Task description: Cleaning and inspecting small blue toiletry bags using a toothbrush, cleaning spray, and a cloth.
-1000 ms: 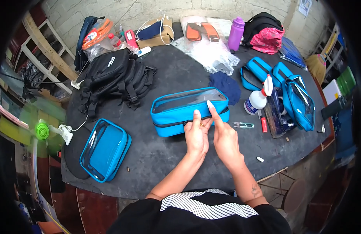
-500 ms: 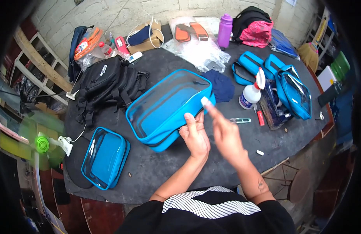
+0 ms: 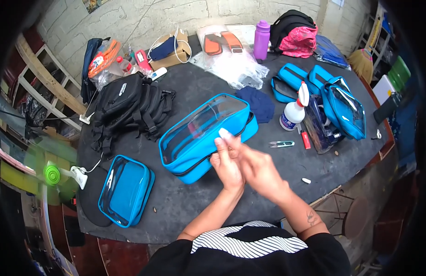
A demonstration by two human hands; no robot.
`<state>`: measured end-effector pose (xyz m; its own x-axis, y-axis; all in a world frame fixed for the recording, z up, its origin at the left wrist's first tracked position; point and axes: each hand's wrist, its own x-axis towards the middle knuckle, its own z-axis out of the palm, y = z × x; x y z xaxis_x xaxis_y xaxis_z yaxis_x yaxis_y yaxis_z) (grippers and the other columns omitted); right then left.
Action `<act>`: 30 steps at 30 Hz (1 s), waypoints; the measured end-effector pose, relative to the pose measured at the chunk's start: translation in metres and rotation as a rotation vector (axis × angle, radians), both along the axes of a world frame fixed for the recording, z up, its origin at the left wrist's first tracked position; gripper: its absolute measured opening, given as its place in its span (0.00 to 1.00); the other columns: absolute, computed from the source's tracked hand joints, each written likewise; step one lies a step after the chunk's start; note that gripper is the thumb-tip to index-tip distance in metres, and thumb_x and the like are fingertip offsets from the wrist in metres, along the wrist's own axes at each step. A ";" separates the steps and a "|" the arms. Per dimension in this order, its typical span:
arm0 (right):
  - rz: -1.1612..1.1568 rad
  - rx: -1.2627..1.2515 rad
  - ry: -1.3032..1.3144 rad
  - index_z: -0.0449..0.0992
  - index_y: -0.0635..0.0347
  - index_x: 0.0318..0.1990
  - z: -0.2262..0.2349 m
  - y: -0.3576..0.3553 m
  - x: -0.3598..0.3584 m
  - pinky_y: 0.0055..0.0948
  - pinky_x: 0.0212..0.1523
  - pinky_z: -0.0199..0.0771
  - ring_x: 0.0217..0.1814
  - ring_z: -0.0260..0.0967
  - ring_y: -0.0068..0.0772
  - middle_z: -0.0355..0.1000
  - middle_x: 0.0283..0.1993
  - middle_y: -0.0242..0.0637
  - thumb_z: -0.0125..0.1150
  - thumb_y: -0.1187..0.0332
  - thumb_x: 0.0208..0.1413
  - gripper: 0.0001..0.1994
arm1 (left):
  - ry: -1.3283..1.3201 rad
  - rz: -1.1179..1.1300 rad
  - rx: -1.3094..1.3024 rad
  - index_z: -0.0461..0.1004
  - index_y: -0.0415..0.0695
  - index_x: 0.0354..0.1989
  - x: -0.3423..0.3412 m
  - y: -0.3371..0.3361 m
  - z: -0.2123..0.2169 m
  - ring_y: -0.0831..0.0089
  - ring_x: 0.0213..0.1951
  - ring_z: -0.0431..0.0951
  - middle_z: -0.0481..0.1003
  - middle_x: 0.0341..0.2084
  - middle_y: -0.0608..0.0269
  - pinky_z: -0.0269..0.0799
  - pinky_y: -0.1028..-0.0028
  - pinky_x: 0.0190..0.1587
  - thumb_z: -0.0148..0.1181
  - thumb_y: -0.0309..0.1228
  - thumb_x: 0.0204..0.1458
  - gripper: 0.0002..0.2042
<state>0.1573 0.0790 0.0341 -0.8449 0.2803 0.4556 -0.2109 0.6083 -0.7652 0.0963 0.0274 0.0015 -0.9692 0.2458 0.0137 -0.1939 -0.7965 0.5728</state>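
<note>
blue clear-topped pouch (image 3: 204, 140) sits tilted over the table (image 3: 286, 165) before us. our left hand (image 3: 227, 170) clasps its near side; our right hand (image 3: 263, 172) blurs beside that thumb, and we cannot tell whether it pinches anything. we seem to be handling that side; the next move calls for steady left support.

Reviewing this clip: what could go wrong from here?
1. The left hand grips the blue clear-topped pouch only along its near side, so the pouch might tip or slip if pressed.
2. The small snips lie on the table just beyond the right hand, tips toward the pouch; a careless sweep could prick a finger or scratch the pouch.
3. The upright spray bottle could be knocked over.
</note>
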 end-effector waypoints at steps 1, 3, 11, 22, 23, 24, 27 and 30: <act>0.019 -0.006 0.042 0.65 0.44 0.63 -0.001 0.001 0.000 0.41 0.36 0.74 0.34 0.74 0.53 0.73 0.33 0.55 0.51 0.81 0.53 0.30 | 0.041 -0.005 -0.045 0.69 0.31 0.46 0.001 -0.004 0.000 0.65 0.46 0.76 0.73 0.45 0.51 0.70 0.63 0.56 0.45 0.40 0.64 0.19; -0.114 0.019 -0.140 0.65 0.45 0.63 0.000 0.024 -0.005 0.42 0.36 0.74 0.34 0.74 0.53 0.72 0.33 0.57 0.51 0.81 0.53 0.29 | -0.008 -0.025 0.031 0.72 0.33 0.43 -0.006 0.008 -0.003 0.68 0.43 0.78 0.75 0.42 0.54 0.74 0.64 0.51 0.47 0.38 0.63 0.17; -0.215 -0.419 0.002 0.60 0.58 0.54 -0.029 0.106 0.049 0.14 0.20 0.49 0.19 0.51 0.12 0.61 0.22 0.26 0.44 0.67 0.65 0.12 | 0.207 -0.719 -0.815 0.76 0.39 0.33 -0.103 -0.060 0.024 0.76 0.24 0.77 0.78 0.25 0.61 0.72 0.79 0.31 0.34 0.67 0.55 0.39; -0.350 -0.260 0.008 0.68 0.60 0.44 -0.065 0.125 0.063 0.17 0.31 0.50 0.29 0.50 0.15 0.55 0.28 0.23 0.45 0.63 0.65 0.10 | 0.368 -1.070 -0.873 0.75 0.31 0.37 -0.100 -0.074 0.065 0.68 0.26 0.82 0.79 0.23 0.51 0.77 0.78 0.31 0.17 0.74 0.48 0.53; -0.350 -0.276 -0.050 0.68 0.60 0.45 -0.067 0.123 0.064 0.18 0.31 0.48 0.29 0.48 0.15 0.54 0.27 0.23 0.44 0.60 0.66 0.13 | 0.375 -1.067 -0.882 0.75 0.31 0.37 -0.094 -0.075 0.064 0.67 0.27 0.82 0.79 0.24 0.50 0.77 0.78 0.32 0.16 0.74 0.48 0.53; -0.348 -0.283 -0.062 0.68 0.60 0.45 -0.064 0.119 0.063 0.18 0.31 0.48 0.29 0.48 0.15 0.54 0.27 0.23 0.44 0.60 0.66 0.13 | 0.361 -1.070 -0.886 0.75 0.31 0.37 -0.093 -0.072 0.062 0.67 0.27 0.82 0.79 0.24 0.50 0.77 0.78 0.32 0.16 0.74 0.48 0.53; -0.291 -0.259 -0.108 0.69 0.61 0.46 -0.059 0.103 0.053 0.20 0.34 0.47 0.30 0.46 0.17 0.52 0.27 0.23 0.40 0.50 0.65 0.22 | 0.450 -1.081 -0.862 0.75 0.33 0.39 -0.093 -0.074 0.062 0.67 0.29 0.82 0.79 0.26 0.50 0.75 0.78 0.35 0.17 0.74 0.49 0.51; -0.249 -0.274 -0.178 0.68 0.61 0.49 -0.060 0.089 0.051 0.19 0.42 0.52 0.37 0.51 0.19 0.56 0.36 0.26 0.44 0.50 0.64 0.21 | 0.446 -1.066 -0.860 0.75 0.33 0.39 -0.090 -0.079 0.063 0.67 0.28 0.82 0.79 0.26 0.51 0.75 0.78 0.34 0.17 0.73 0.50 0.51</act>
<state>0.2083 0.1684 -0.0255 -0.7950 0.5766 0.1883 0.0673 0.3924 -0.9173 0.0066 -0.0512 0.0640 -0.2761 0.9248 -0.2619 -0.1457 0.2290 0.9625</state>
